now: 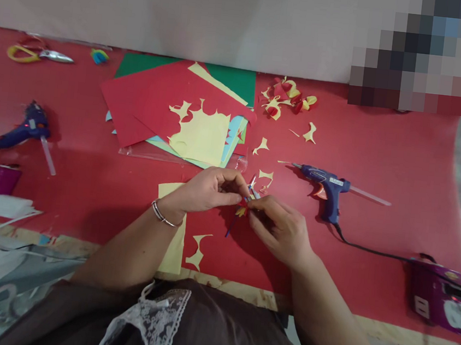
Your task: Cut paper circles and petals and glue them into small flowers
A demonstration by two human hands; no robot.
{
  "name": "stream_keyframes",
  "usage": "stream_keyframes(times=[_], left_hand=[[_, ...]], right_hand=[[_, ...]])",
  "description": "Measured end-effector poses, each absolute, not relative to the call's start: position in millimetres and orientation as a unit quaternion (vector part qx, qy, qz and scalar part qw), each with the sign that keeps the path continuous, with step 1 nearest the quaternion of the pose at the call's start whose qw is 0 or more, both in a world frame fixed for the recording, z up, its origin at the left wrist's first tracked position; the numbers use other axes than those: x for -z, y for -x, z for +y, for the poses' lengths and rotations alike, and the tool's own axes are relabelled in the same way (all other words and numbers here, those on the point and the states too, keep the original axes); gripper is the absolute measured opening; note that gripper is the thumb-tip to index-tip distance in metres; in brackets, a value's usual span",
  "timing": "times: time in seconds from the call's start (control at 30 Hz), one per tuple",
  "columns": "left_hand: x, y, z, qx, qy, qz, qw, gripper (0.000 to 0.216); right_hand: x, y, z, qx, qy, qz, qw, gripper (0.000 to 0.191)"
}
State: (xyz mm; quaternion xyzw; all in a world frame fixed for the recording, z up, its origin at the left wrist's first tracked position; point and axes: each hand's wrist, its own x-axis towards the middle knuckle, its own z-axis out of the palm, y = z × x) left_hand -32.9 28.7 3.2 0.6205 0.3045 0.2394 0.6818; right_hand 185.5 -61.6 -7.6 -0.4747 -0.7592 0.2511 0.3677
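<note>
My left hand [220, 189] and my right hand [280, 227] meet over the red tabletop, fingertips pinched together. Between them is a small paper flower [241, 211] with yellow and red petals and a thin dark-blue stem [229, 228] pointing down. My fingers cover much of it, and a small shiny piece at the fingertips is too small to name. Under my left wrist lies a pale yellow paper strip [170, 254]. Right of my hands a blue glue gun [324, 182] rests on its side, a clear glue stick in its back.
Red, green, blue and yellow paper sheets [151, 98] are stacked ahead. Yellow scraps [196, 254] lie around. Red and yellow paper petals [284, 93] sit at the back. Scissors [40, 55], a second glue gun [23, 127] and purple power boxes [442, 299] with cords stand at the sides.
</note>
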Motion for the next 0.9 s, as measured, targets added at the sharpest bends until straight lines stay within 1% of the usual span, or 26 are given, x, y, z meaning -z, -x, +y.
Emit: stream_keyframes(times=[0.13,0.23,0.33,0.43,0.67,0.77,0.9], left_hand=[[-0.4,30.7,28.6,-0.239,-0.608,0.3,0.695,0.009],[1.4,32.3,29.4,-0.216,-0.605,0.282,0.713,0.014],[1.8,35.2,30.8,-0.194,-0.591,0.27,0.735,0.021],[1.1,36.8,31.5,-0.167,-0.579,0.263,0.754,0.022],[-0.7,35.4,30.1,-0.141,-0.6,0.254,0.745,0.021],[-2.5,35.5,28.4,-0.165,-0.61,0.273,0.725,0.018],[-8.9,37.2,22.0,-0.204,-0.598,0.334,0.7,0.021]], right_hand=[[6.8,-185.3,-61.9,-0.248,0.473,-0.76,0.37,0.013],[5.9,-184.9,-62.2,-0.243,0.461,-0.77,0.367,0.014],[5.2,-184.2,-63.2,-0.248,0.449,-0.779,0.361,0.019],[5.6,-184.0,-64.2,-0.262,0.438,-0.782,0.358,0.023],[4.1,-185.0,-63.9,-0.293,0.423,-0.783,0.348,0.015],[0.8,-184.5,-63.2,-0.295,0.436,-0.776,0.348,0.012],[-1.9,-184.1,-63.0,-0.289,0.481,-0.744,0.363,0.01]])
